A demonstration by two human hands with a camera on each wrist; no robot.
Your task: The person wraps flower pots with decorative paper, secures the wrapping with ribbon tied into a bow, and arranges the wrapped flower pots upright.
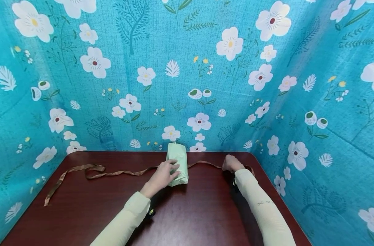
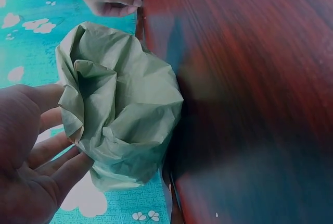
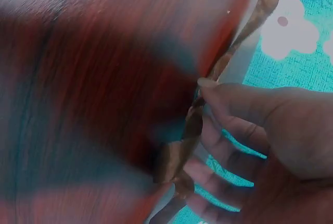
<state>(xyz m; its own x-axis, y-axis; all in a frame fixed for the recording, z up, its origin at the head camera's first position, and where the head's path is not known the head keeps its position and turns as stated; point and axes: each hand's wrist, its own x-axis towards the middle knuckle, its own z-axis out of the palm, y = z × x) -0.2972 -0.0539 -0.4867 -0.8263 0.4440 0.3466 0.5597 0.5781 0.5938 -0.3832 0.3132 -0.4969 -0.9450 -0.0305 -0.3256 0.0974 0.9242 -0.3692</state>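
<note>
The left hand [image 1: 163, 174] lies, fingers loosely spread, against the green package [image 1: 181, 160] at the far middle of the table [image 1: 199, 212], seemingly light, easily dented and best held by its sides, while the right hand [image 1: 232, 163] pinches the probably slippery brown ribbon [image 3: 193, 124] farther right.

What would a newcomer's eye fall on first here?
Probably the blue flowered cloth behind the dark red table. Then the pale green package near the far edge, touched by the left grip. A brown ribbon stretches to both sides of it, pinched by the right grip.
</note>
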